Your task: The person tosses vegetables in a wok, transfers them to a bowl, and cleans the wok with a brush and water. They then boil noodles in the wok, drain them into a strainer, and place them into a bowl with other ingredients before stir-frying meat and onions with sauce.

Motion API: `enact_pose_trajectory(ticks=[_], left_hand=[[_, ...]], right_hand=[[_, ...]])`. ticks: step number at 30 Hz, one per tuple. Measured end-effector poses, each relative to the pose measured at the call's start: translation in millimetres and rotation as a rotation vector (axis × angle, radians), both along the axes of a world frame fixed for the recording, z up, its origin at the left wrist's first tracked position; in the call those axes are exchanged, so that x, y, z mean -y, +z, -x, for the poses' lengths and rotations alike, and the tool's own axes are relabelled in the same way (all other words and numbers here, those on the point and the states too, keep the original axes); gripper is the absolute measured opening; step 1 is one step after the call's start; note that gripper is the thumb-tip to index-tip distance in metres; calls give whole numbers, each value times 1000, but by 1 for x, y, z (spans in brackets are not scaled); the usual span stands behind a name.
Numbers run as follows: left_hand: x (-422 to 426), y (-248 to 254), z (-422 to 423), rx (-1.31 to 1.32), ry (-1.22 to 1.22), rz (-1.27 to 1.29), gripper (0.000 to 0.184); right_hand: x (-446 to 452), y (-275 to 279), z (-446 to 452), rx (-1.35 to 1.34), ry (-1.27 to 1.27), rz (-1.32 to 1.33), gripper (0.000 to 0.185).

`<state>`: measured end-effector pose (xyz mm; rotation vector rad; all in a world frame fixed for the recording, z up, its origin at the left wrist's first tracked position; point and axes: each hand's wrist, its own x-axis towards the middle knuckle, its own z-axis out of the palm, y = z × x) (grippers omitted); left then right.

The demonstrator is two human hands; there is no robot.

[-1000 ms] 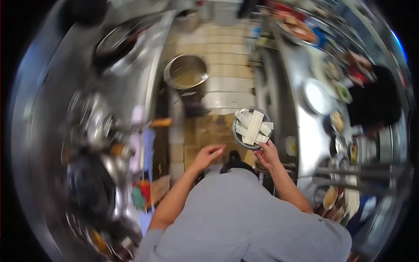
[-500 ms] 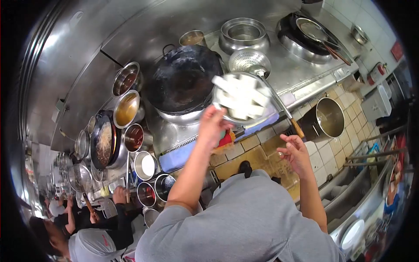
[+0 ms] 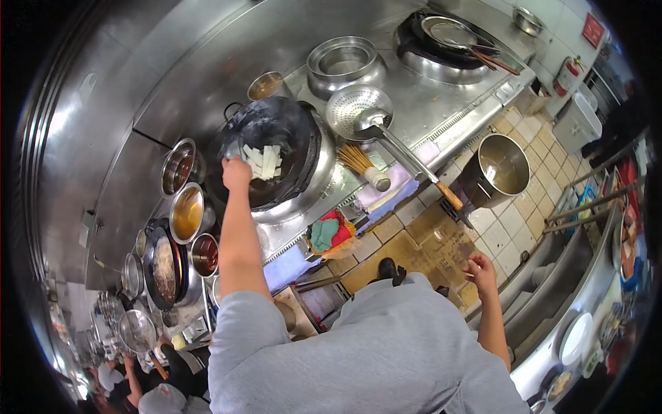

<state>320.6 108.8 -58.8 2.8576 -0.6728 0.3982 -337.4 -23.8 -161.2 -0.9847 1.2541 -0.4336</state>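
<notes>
My left hand (image 3: 236, 172) is over the left side of a large black wok (image 3: 293, 124), closed on the edge of a bowl (image 3: 235, 146). The bowl is tilted and mostly hidden, hard to tell from the wok behind it. Flat white cut pieces (image 3: 263, 162) show just right of my fingers, over the dark inside of the wok; I cannot tell how many still touch the bowl. My right hand (image 3: 481, 272) hangs over the floor at my right side, fingers loosely bent and apart, holding nothing.
A perforated strainer (image 3: 352, 107) and a ladle (image 3: 376, 123) lie right of the wok, handles jutting past the counter edge. A bamboo brush (image 3: 362, 164) sits in front. A tall pot (image 3: 507, 169) stands on the floor. Sauce bowls (image 3: 187, 212) line the left; co-workers (image 3: 165, 400) are lower left.
My left hand has carried the bowl of white pieces left, from the counter edge to the wok, and tipped it. My right hand has dropped lower. The view has shifted.
</notes>
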Motion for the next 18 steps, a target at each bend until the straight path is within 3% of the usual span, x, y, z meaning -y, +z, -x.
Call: enact_pose_trajectory(ticks=[5, 8, 10, 11, 13, 15, 17, 18], left_hand=[[13, 60, 10, 93, -7, -103, 30], [42, 79, 27, 177, -112, 41, 24], [73, 81, 37, 281, -336, 270, 21], [96, 76, 51, 151, -340, 387, 23], [138, 73, 112, -418, -464, 644, 24], [180, 49, 187, -730, -602, 770, 25], [207, 28, 286, -1050, -668, 725, 21], [219, 12, 328, -1151, -746, 580, 17]], right_hand=[[-20, -14, 63, -187, -143, 68, 15], [-35, -23, 96, -181, -227, 69, 18], [-42, -26, 110, -184, -270, 66, 19], [-45, -27, 116, -187, -225, 72, 19], [-52, -32, 130, -200, -198, 70, 19], [-60, -17, 133, -207, -111, 100, 21], [-67, -31, 144, -367, 62, 367, 27], [-71, -20, 144, -343, 42, 379, 28]])
